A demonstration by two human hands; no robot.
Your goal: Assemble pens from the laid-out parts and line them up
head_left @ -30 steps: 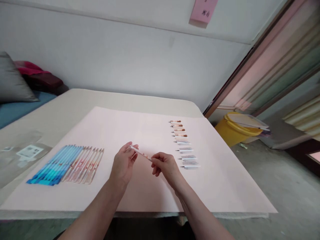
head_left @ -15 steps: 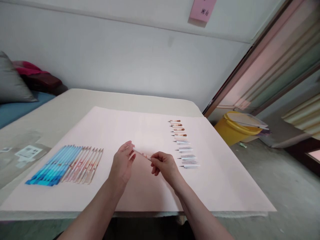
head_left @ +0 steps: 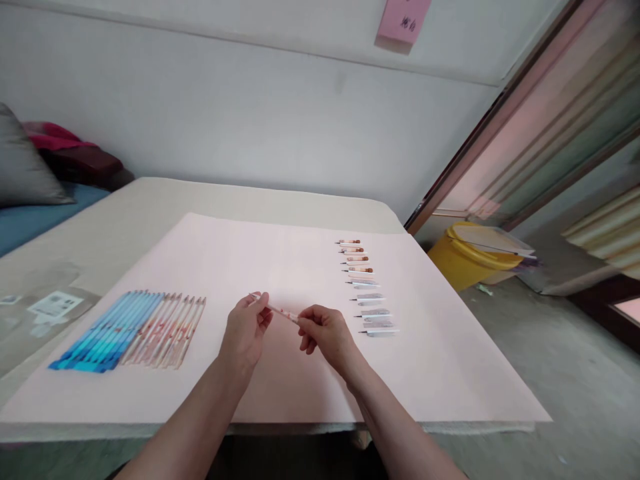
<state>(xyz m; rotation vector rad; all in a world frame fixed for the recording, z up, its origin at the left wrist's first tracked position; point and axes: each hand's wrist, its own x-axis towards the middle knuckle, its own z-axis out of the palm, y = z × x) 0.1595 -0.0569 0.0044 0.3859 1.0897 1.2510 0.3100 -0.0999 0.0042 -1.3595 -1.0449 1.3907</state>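
A slim pale pen (head_left: 284, 313) with small reddish marks is held up over the white sheet, slanting down to the right. My left hand (head_left: 245, 327) pinches its far end between thumb and fingers, and a thin pale tip pokes out past them. At the other end, my right hand (head_left: 327, 331) grips it with thumb and forefinger. Left of my hands lies a row of blue pens (head_left: 110, 330), side by side with several pale pinkish pens (head_left: 173, 330). To the right runs a column of short pen parts, brown-and-cream ones (head_left: 357, 260) farther off and greyish ones (head_left: 375, 313) nearer.
The white sheet (head_left: 280, 257) covers much of a pale table (head_left: 240, 190) against the wall. Clear plastic packaging (head_left: 55, 307) rests at the left edge. A yellow bucket (head_left: 463, 257) stands on the floor at right. A grey cushion (head_left: 27, 163) is at far left.
My left thumb and fingers have closed onto the pen's far end, where they were more spread before. Its tip now shows beyond them. My right hand has shifted very slightly left.
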